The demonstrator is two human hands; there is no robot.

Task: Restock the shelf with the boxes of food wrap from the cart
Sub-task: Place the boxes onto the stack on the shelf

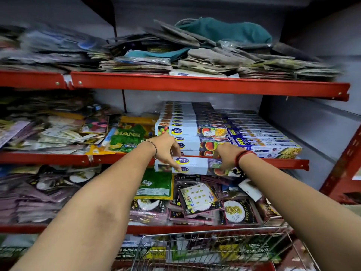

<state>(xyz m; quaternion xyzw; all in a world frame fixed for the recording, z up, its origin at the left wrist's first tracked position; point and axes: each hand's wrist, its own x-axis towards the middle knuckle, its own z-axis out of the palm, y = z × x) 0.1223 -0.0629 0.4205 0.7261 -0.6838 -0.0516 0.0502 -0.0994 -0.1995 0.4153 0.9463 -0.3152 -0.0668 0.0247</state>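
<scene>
A long white box of food wrap (197,165) with fruit pictures hangs level in front of the red edge of the middle shelf (285,163). My left hand (168,148) grips its left part from above, thumb underneath. My right hand (226,155) holds its right end. Just behind it on the shelf stands a stack of the same white boxes (193,132), several high and several rows deep. To their right lie blue-striped wrap boxes (263,139). The wire cart (213,249) is at the bottom of the view, below my arms.
Loose packets (58,130) crowd the left of the middle shelf. Folded bags and a teal cloth (224,30) pile on the top shelf. Balloon and decoration packs (199,198) fill the shelf below. A red upright post (343,165) stands at the right.
</scene>
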